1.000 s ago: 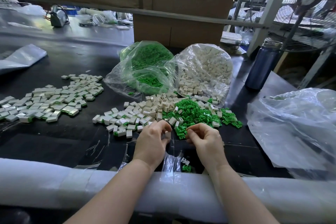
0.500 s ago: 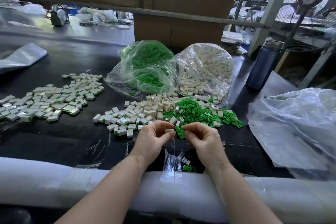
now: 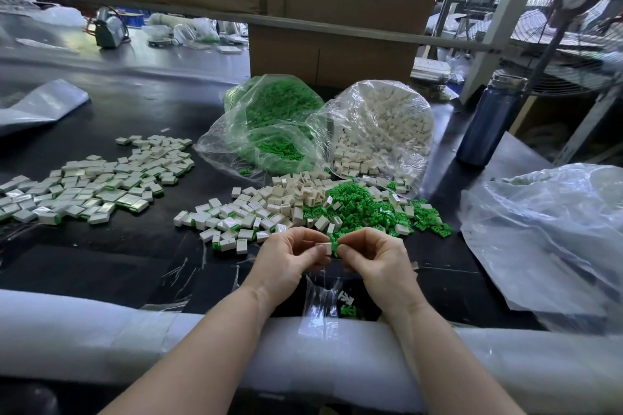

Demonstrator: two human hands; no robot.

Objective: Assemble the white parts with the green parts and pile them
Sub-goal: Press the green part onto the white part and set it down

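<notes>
Bright daylight upper right; wide-angle edges bend.

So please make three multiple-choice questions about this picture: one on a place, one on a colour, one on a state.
1. Where does the dark blue bottle stand?
A. right of the bag of white parts
B. left of the bag of green parts
C. between the two bags

2. What colour is the part that the right hand pinches?
A. white
B. green
C. blue

3. What is the left hand doing?
A. lying flat on the table
B. pinching a white part
C. hanging idle

Answers:
1 A, the bottle stands at the table's right side, beyond the white bag.
2 B, green shows at its fingertips.
3 B, thumb and finger close on the white part.
</notes>
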